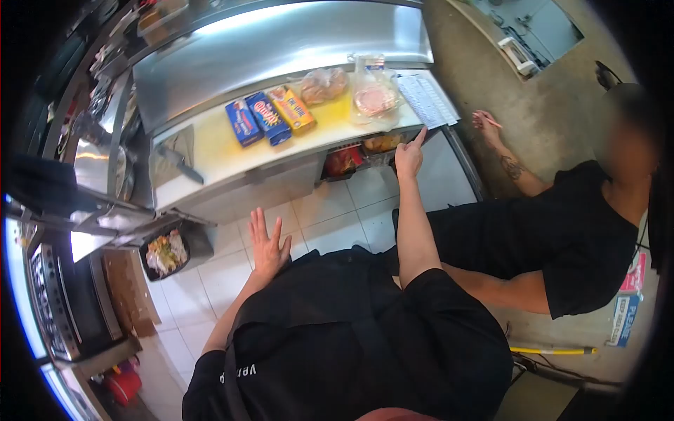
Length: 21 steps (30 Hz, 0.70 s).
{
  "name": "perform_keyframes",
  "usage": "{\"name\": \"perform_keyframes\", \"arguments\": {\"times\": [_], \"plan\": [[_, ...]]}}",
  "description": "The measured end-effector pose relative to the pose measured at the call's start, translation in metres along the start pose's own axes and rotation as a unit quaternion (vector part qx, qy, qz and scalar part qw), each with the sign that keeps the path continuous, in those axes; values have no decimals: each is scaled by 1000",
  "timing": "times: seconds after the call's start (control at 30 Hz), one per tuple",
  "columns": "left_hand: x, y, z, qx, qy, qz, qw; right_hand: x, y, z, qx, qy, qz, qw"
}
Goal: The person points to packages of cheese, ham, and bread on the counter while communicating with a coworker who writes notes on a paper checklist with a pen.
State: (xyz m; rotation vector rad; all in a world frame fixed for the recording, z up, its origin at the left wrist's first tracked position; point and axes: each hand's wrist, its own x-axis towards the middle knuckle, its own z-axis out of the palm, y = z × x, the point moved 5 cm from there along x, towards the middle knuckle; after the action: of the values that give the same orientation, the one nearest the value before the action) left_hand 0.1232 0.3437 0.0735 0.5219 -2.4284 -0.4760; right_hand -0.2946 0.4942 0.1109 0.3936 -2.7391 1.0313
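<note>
My right hand (pixel 409 156) points with its index finger at the near edge of the printed paper sheets (pixel 427 99) on the counter's right end; nothing is in it. Low in front of my body, my left hand (pixel 267 245) is open with fingers spread, holding nothing. On the white counter (pixel 210 168) lie two blue packages (pixel 254 121) and a yellow package (pixel 292 110). Right of them are a clear bag of round brown items (pixel 324 85) and a clear bag of pink sliced meat (pixel 375 97). A knife (pixel 181 165) rests on the left end.
At my right stands a co-worker in black (pixel 519 224), holding a pen (pixel 493 122) near the papers. A black bin (pixel 166 254) with food scraps stands on the floor at left. Red and yellow packages (pixel 344 162) sit beneath the counter. An oven (pixel 74 302) is far left.
</note>
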Motion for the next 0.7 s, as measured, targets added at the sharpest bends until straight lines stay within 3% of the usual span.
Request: {"name": "perform_keyframes", "arguments": {"times": [0.17, 0.2, 0.23, 0.27, 0.33, 0.4, 0.47, 0.57, 0.63, 0.7], "plan": [[-17, 13, 4, 3, -10, -4, 1000, -25, 38, 58, -103, -59, -13, 993], [-17, 14, 6, 7, -12, -8, 1000, -39, 48, 76, -44, -216, 71, 973], [-17, 14, 19, 1, -89, -15, 996, -59, 59, 96, 16, -366, 154, 917], [-20, 13, 31, -5, -167, -23, 986, -74, 65, 103, 19, -374, 156, 914], [-24, -8, 75, -210, -380, -166, 886, -110, 77, 133, -4, -600, 173, 781], [9, -4, 84, -368, -414, -306, 775, -122, 74, 130, 47, -588, 186, 786], [42, 2, 100, -570, -305, -381, 661, -144, 66, 132, 103, -573, 207, 786], [101, 12, 119, -623, -327, -339, 624, -152, 79, 111, 189, -489, 258, 812], [125, 10, 140, -528, -347, -351, 691, -165, 77, 101, 237, -499, 318, 771], [136, 1, 183, -522, -347, -365, 688, -172, 66, 85, 247, -479, 318, 780]]}}
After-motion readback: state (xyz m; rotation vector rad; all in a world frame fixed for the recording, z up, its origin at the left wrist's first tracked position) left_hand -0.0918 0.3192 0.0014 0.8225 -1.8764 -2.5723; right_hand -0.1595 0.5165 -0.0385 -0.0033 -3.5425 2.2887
